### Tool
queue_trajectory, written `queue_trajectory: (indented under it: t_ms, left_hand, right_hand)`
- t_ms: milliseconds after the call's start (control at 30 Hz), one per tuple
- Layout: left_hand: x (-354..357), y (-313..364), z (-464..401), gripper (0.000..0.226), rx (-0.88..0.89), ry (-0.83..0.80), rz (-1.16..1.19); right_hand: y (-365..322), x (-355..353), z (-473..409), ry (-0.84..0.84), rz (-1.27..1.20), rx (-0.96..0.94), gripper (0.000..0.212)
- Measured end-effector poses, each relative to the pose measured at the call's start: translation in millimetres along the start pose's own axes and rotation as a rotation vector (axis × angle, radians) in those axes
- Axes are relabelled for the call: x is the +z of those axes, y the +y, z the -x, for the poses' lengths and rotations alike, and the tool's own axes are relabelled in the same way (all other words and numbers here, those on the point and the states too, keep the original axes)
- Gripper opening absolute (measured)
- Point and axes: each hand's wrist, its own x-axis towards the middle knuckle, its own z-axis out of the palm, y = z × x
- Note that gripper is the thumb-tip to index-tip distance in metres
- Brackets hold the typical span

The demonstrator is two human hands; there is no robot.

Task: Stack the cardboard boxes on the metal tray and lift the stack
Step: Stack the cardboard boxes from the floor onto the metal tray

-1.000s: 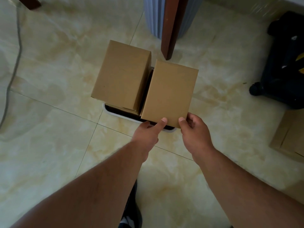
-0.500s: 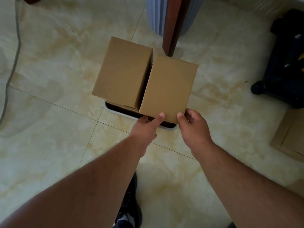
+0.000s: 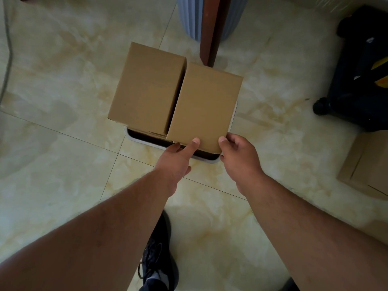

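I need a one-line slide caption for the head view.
Both hands, left hand and right hand, hold right brown cardboard box beside left cardboard box on white-rimmed metal tray.

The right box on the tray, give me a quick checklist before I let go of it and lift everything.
1. Right box over the tray: ok.
2. Sits flush against left box: ok, only a thin seam.
3. Left hand and right hand hold its near edge: ok.
4. Box fully seated: cannot tell.
5. Tray's near rim free to grab: ok.
6. Table leg behind the boxes clear of them: cannot tell.
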Motion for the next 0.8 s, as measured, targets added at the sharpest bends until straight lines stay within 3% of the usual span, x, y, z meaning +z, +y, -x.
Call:
queue_trajectory:
  t_ms: [200,367,500,633,800]
  left_hand:
    - [-3.3,-5.7,-1.3,0.087,0.014,-0.011,-0.018]
    - [-5.5,-24.0,6.2,0.109,0.006,-0.037,-0.148]
    - [6.7,-37.2,17.4,0.064,-0.034,-0.086,-0.248]
    - [37.6,-46.4,28.6,0.059,-0.057,-0.105,-0.349]
    - [98.4,-55.9,42.0,0.033,-0.083,-0.136,-0.396]
  right_hand:
    - [-7.1,-1.8,10.2,0.029,0.017,0.001,0.034]
    - [5.7,-18.9,16.3,0.022,-0.005,0.064,0.05]
    - [26.9,-46.5,22.8,0.016,-0.009,0.132,0.055]
    - [55.5,-90.4,29.2,0.047,0.005,0.17,0.056]
    - [93.4,-149.9,38.8,0.131,-0.025,0.204,0.057]
